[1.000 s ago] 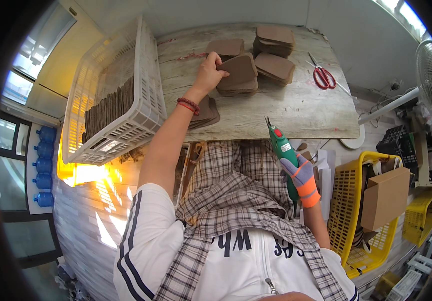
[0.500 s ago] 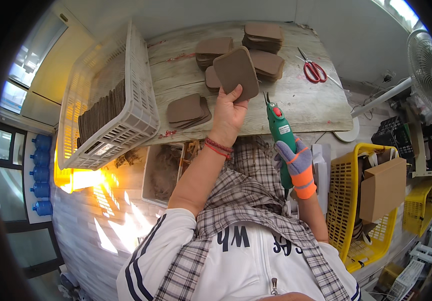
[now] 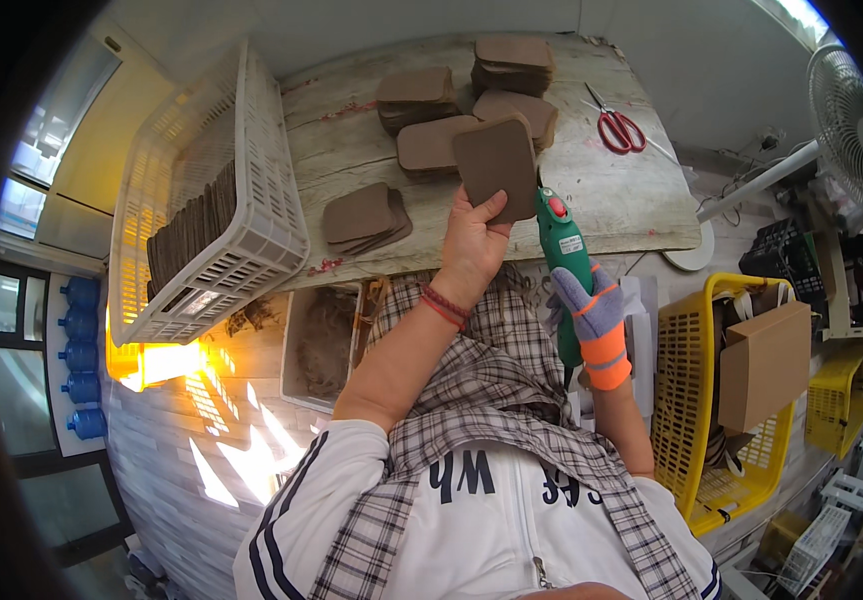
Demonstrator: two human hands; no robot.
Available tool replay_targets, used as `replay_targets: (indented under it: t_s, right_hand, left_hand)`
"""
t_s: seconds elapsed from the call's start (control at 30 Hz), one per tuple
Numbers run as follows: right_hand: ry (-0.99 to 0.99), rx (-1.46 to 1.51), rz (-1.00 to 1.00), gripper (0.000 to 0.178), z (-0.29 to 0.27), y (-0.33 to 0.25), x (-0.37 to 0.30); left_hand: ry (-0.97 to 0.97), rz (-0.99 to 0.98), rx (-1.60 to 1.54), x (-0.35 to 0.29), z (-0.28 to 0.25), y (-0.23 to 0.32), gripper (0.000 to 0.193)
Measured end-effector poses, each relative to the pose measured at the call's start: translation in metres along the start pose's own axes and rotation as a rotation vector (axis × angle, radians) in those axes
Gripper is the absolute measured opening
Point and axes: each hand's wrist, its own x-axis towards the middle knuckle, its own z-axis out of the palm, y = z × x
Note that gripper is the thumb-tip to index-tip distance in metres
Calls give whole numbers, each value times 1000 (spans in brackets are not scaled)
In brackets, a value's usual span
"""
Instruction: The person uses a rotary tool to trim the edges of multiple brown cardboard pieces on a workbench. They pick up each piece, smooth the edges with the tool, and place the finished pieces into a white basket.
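My left hand (image 3: 476, 243) grips a brown rounded rectangular pad (image 3: 494, 165) by its lower edge, thumb on top, over the worktable (image 3: 611, 215). A grey and orange glove covers my right hand (image 3: 591, 315), whose fingers wrap round a green handheld electric tool (image 3: 564, 240) with a red button. The tool's top end sits right beside the pad's right edge; its thin tip is mostly hidden there. Behind the held pad lie similar brown pads (image 3: 429, 145) in several stacks. A smaller fanned pile (image 3: 359, 215) rests nearer, to the left.
Red-handled scissors (image 3: 619, 130) lie at the table's right. A white crate (image 3: 276, 190) of upright pads stands at the left. Below the table is a bin (image 3: 296, 355) of brown scraps. A yellow basket (image 3: 686, 420) with a cardboard box (image 3: 766, 365) and a fan (image 3: 856, 145) are at right.
My left hand has moved the pad right and slightly down, so its right edge meets the tool's tip. More of the stack behind it shows. My right hand has barely shifted.
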Motion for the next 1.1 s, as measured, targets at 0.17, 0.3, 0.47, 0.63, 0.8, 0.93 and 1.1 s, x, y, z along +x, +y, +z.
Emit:
replay_targets:
  t_s: [0.17,0.3,0.47,0.63,0.8,0.93,1.1]
  right_hand:
    - [9,17,9,30,-1,-11,0]
    - [23,-4,-14,28,-4,-13,3]
    - [19,-68,-19,26,-12,-16,4]
    - [-67,-175,27,29,-29,-19,-1]
    - [-209,-237,57,33,-44,-16,-5]
    - [-211,-239,47,37,-42,-12,-10]
    - [-230,-238,89,41,-32,-12,-13]
  left_hand:
    - [-15,-71,42,-11,-6,-9,37]
    - [-31,-88,76,-17,-13,-14,37]
    - [-59,-99,200,-22,-22,-5,40]
    - [-116,-91,432,-16,-32,28,38]
    - [-203,-170,686,-7,-33,71,38]
    - [-280,-267,900,-1,-35,92,38]
    - [-258,-373,983,-9,-32,94,39]
